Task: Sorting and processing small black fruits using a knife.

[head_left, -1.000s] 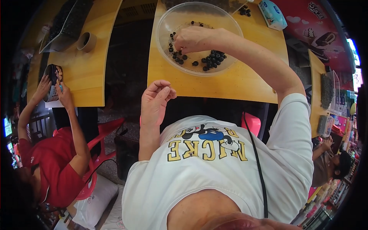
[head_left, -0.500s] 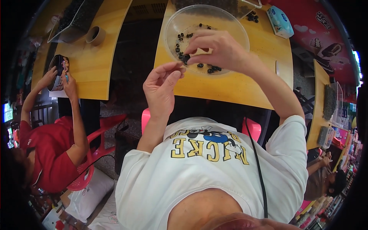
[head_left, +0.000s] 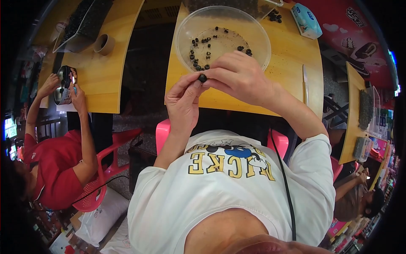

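A small round black bead-like piece (head_left: pixel 202 78) sits between my fingertips, just in front of a clear round plastic bowl (head_left: pixel 265 46). My left hand (head_left: pixel 182 99) pinches it between thumb and fingers from the left. From the right my right hand (head_left: pixel 243 78) meets it, with thumb and fingers closed on the same piece. Inside the bowl, several similar black pieces (head_left: pixel 206 40) lie scattered among dark specks. My right hand covers part of the bowl's near right side.
A long thin blade-like tool (head_left: pixel 305 84) lies on the wooden table (head_left: pixel 287 55) at right. Behind are a blue tissue pack (head_left: pixel 306 21), loose black pieces (head_left: pixel 275 17) and a clear bin (head_left: pixel 237 5). At left, a person in red handles a round tin (head_left: pixel 63 91).
My right hand has come down from over the bowl and closed beside my left hand. The black piece now sits between both hands' fingertips. More of the bowl's contents show.
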Demonstrator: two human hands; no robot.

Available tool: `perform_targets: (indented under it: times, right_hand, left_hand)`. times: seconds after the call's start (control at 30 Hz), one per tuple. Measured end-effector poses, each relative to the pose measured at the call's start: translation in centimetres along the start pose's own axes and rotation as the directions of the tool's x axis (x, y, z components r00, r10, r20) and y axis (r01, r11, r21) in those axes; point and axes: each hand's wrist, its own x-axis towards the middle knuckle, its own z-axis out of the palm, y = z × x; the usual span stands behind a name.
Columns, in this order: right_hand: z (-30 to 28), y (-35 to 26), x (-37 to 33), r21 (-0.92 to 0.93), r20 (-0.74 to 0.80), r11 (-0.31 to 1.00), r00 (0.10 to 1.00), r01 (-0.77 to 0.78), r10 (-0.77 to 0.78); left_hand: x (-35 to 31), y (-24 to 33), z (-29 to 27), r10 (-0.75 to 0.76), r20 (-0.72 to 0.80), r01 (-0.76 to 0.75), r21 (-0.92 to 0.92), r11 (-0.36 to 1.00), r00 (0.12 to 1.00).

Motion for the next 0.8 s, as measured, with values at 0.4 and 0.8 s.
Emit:
perform_targets:
  times: [0.4,0.8]
  right_hand:
    - [0.4,7.0,3.9,0.026,0.454,0.91,0.816,-0.413,0.357]
    - [9.1,11.1,4.1,-0.14,0.525,0.841,0.681,-0.523,0.51]
  left_hand:
    - [-0.6,0.3,-2.5,-0.195,-0.105,0.184,-0.103,0.978,0.975]
    - [-1.3,1.6,-5.0,-0.145,-0.123,0.128,-0.134,0.983,0.982]
